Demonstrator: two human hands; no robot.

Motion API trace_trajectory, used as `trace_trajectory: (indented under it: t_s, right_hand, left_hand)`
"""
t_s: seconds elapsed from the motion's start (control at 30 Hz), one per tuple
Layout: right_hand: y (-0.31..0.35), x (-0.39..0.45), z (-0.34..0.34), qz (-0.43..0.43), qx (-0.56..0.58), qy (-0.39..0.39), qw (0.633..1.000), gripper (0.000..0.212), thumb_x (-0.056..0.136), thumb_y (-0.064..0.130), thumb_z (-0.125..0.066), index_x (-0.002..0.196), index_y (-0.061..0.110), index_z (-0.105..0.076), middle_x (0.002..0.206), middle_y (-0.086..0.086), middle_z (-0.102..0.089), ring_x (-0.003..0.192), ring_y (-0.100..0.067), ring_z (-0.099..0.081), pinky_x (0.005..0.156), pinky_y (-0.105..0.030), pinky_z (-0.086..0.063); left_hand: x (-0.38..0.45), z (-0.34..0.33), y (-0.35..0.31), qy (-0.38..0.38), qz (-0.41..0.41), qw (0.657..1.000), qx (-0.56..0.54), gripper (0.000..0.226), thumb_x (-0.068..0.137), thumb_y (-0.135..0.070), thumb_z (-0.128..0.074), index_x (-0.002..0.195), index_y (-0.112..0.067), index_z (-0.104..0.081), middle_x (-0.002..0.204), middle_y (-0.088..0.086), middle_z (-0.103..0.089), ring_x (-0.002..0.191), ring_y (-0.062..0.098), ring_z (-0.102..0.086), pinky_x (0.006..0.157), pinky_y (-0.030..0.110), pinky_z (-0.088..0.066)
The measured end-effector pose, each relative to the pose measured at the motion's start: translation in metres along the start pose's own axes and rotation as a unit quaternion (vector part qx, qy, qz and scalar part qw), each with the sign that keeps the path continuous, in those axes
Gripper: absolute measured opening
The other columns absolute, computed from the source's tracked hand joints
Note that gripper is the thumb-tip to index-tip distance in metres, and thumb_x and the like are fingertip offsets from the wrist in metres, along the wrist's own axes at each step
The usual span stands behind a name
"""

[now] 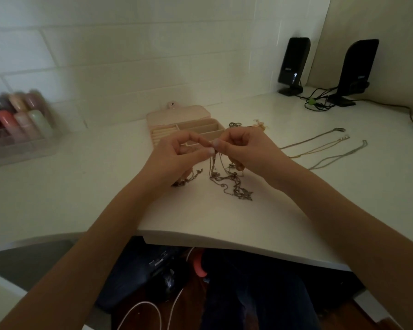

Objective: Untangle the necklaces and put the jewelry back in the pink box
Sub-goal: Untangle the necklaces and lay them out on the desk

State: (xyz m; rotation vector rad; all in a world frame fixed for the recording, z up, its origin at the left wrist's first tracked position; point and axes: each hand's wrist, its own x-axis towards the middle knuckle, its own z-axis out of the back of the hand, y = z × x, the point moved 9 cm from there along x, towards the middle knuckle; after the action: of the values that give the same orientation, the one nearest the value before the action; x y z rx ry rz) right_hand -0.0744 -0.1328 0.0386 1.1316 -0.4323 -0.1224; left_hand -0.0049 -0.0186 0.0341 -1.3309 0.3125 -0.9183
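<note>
Tangle: knotted necklaces [227,179] at frame centre, hanging straight down from both pinches onto the white desk [81,186].
Left hand [177,156]: thumb and forefinger pinching a strand.
Right hand [243,148]: pinching the same strand, fingertips touching the left's.
Pink box [184,129]: open, just behind the hands.
Freed chains [324,148]: laid out at right.

Both bare forearms are stretched forward over the near edge of the desk [224,236], converging toward its middle. The left hand [177,156] is raised, thumb and forefinger pinched together, the other fingers curled. The right hand [244,148] is held just beside it, fingertips almost touching, likewise closed in a pinch on a fine chain [212,165].
</note>
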Motion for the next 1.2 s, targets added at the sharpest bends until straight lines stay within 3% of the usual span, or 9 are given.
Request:
trace_trajectory:
  t_s: [0.23, 0.37, 0.53, 0.6, 0.73, 0.83, 0.9, 1.1, 1.2]
  right_hand:
    - [-0.008, 0.003, -0.005, -0.02, -0.015, 0.021, 0.999, 0.013, 0.088, 0.029, -0.064, 0.083, 0.019, -0.07, 0.057, 0.014, -0.056, 0.054, -0.007, -0.049, 0.056, -0.022, -0.042]
    - [-0.006, 0.003, -0.003, -0.031, 0.003, 0.007, 0.999, 0.015, 0.091, 0.028, -0.06, 0.089, 0.014, -0.066, 0.067, 0.009, -0.06, 0.055, -0.003, -0.051, 0.059, -0.021, -0.045]
    - [-0.01, 0.001, -0.012, -0.054, -0.016, 0.036, 0.998, 0.024, 0.098, 0.03, -0.048, 0.098, 0.012, -0.063, 0.083, 0.007, -0.062, 0.071, -0.004, -0.056, 0.072, -0.026, -0.047]
    - [-0.01, 0.001, -0.012, -0.056, -0.034, 0.038, 0.997, 0.026, 0.098, 0.03, -0.047, 0.101, 0.01, -0.063, 0.086, 0.005, -0.062, 0.076, -0.005, -0.057, 0.074, -0.028, -0.047]
    - [-0.012, 0.001, -0.01, -0.073, 0.001, 0.043, 0.996, 0.022, 0.095, 0.029, -0.052, 0.098, 0.011, -0.064, 0.087, 0.005, -0.064, 0.082, -0.008, -0.058, 0.078, -0.03, -0.046]
    - [-0.01, 0.001, -0.003, -0.067, 0.008, 0.027, 0.997, 0.015, 0.092, 0.027, -0.057, 0.088, 0.016, -0.065, 0.08, 0.008, -0.064, 0.079, -0.006, -0.058, 0.077, -0.025, -0.045]
    - [-0.008, 0.001, 0.0, -0.056, -0.019, 0.011, 0.998, 0.014, 0.09, 0.029, -0.06, 0.084, 0.017, -0.065, 0.081, 0.006, -0.066, 0.075, -0.004, -0.058, 0.074, -0.02, -0.046]
    - [0.001, 0.0, -0.006, -0.004, -0.081, 0.014, 0.997, 0.014, 0.086, 0.032, -0.065, 0.094, 0.021, -0.063, 0.094, 0.0, -0.068, 0.084, -0.016, -0.065, 0.072, -0.023, -0.052]
    - [0.009, -0.001, -0.005, 0.03, -0.107, -0.004, 0.994, 0.006, 0.085, 0.026, -0.068, 0.087, 0.022, -0.066, 0.087, 0.006, -0.068, 0.076, -0.01, -0.063, 0.073, -0.026, -0.052]
  left_hand:
    - [-0.001, 0.005, -0.001, -0.044, -0.031, 0.997, 0.057, 0.01, 0.08, -0.018, -0.072, 0.08, -0.012, -0.064, 0.04, -0.011, -0.04, 0.035, 0.002, -0.027, 0.041, 0.013, -0.026]
    - [0.002, 0.005, 0.001, -0.044, -0.02, 0.997, 0.058, 0.013, 0.084, -0.021, -0.068, 0.074, -0.014, -0.062, 0.042, -0.008, -0.038, 0.038, 0.006, -0.027, 0.04, 0.016, -0.024]
    - [0.004, 0.001, 0.005, -0.027, 0.005, 0.999, 0.041, 0.02, 0.088, -0.009, -0.056, 0.069, -0.016, -0.055, 0.046, -0.01, -0.045, 0.041, 0.005, -0.035, 0.042, 0.018, -0.03]
    - [0.004, 0.001, 0.003, -0.033, -0.007, 0.998, 0.048, 0.02, 0.086, -0.012, -0.058, 0.068, -0.019, -0.054, 0.054, -0.005, -0.048, 0.047, 0.008, -0.04, 0.046, 0.02, -0.034]
    - [0.005, 0.003, 0.0, -0.039, -0.028, 0.998, 0.031, 0.01, 0.065, -0.037, -0.059, 0.063, -0.028, -0.056, 0.063, -0.002, -0.051, 0.064, 0.019, -0.045, 0.062, 0.033, -0.041]
    - [0.006, 0.006, 0.003, -0.037, -0.025, 0.999, 0.003, 0.008, 0.069, -0.033, -0.059, 0.063, -0.028, -0.058, 0.067, -0.003, -0.053, 0.072, 0.021, -0.049, 0.079, 0.044, -0.045]
    - [0.007, 0.007, 0.004, -0.039, -0.023, 0.999, -0.017, 0.009, 0.073, -0.027, -0.058, 0.064, -0.028, -0.06, 0.068, -0.007, -0.057, 0.077, 0.019, -0.055, 0.088, 0.044, -0.047]
    - [0.007, 0.002, 0.006, -0.024, -0.008, 0.997, -0.072, 0.024, 0.092, -0.002, -0.047, 0.073, -0.013, -0.054, 0.065, -0.006, -0.064, 0.069, 0.011, -0.062, 0.076, 0.031, -0.052]
    - [0.006, 0.001, 0.004, -0.021, -0.009, 0.996, -0.083, 0.024, 0.092, 0.0, -0.045, 0.073, -0.013, -0.053, 0.063, -0.006, -0.063, 0.066, 0.012, -0.061, 0.072, 0.029, -0.053]
